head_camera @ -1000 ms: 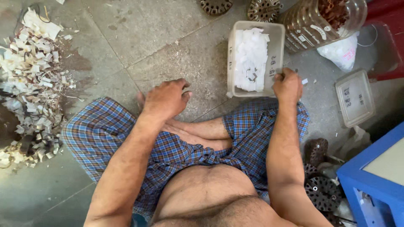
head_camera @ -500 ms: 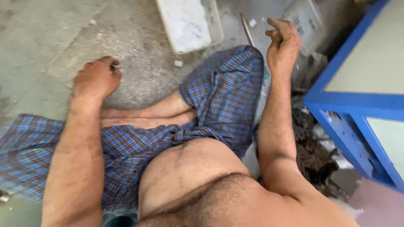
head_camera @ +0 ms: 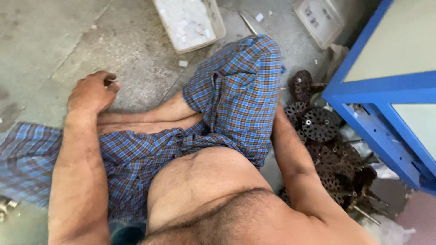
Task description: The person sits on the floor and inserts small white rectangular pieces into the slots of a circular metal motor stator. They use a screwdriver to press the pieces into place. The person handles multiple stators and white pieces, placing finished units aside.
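Nearest, right of the knee (head_camera: 240,86), lies a heap of dark pods (head_camera: 320,124) – round, flat-faced, full of holes, some with stalks. The right forearm runs down between the knee and this heap, touching or almost touching the closest pods. The right hand itself is hidden behind the checked cloth, so I cannot tell whether it is wide, narrow or holding anything.

Left of the knee, the left hand (head_camera: 91,93) rests on the bare concrete floor (head_camera: 54,41), curled into a loose fist. Something small may sit at its fingertips, but it is too small to make out.

Beyond the knee stands a white tray (head_camera: 221,31) of pale scraps, with a thin metal strip (head_camera: 249,23) just right of it and a flat white box (head_camera: 318,18) further right. A blue frame (head_camera: 377,86) stands right of the pods.

In my judgement the reach by the pods would go better with the gaze on that side – the hand works unseen there, and the stalks look sharp.
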